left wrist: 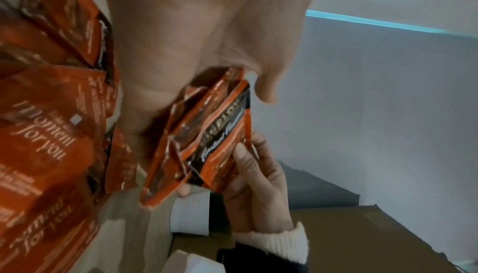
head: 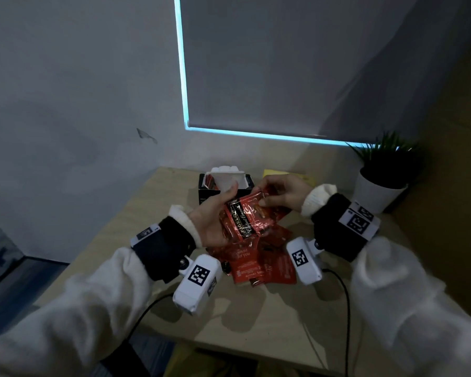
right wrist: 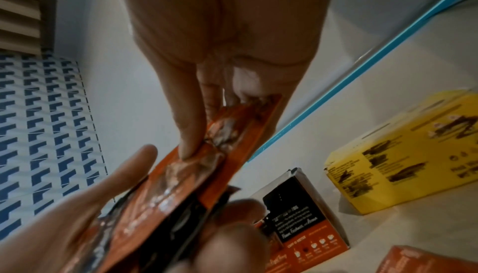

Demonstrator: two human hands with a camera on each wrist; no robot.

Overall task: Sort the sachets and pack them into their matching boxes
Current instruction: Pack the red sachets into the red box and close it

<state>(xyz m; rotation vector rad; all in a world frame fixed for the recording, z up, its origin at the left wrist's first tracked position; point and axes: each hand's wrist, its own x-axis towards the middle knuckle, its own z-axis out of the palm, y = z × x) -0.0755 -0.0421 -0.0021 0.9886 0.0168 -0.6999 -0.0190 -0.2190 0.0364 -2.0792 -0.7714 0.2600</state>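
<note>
1. Left hand palm up, fingers curled under a fanned stack of glossy red foil sachets with a black label band, thumb along its near edge; cradled that way, likely to keep the stack squared while more are added
2. Right hand pinching the far upper corner of the stack's top sachet between thumb and fingertips, a narrow grip, seemingly to align it or peel it off
3. Stack held in the air above the table, just in front of the boxes; long axis slanting from near-left up to far-right, label band along that axis, printed face up toward the head camera
4. Below the hands, a loose heap of matching red sachets lying flat on the light wooden table, still unpacked
5. Behind the hands, an open black-and-orange cardboard box with a white flap raised, a few red sachets seen standing inside at its left wall; probably the destination
6. Yellow cardboard box just to the right of the black one; contents not visible
7. White pot with a green plant at the table's far right corner
</note>
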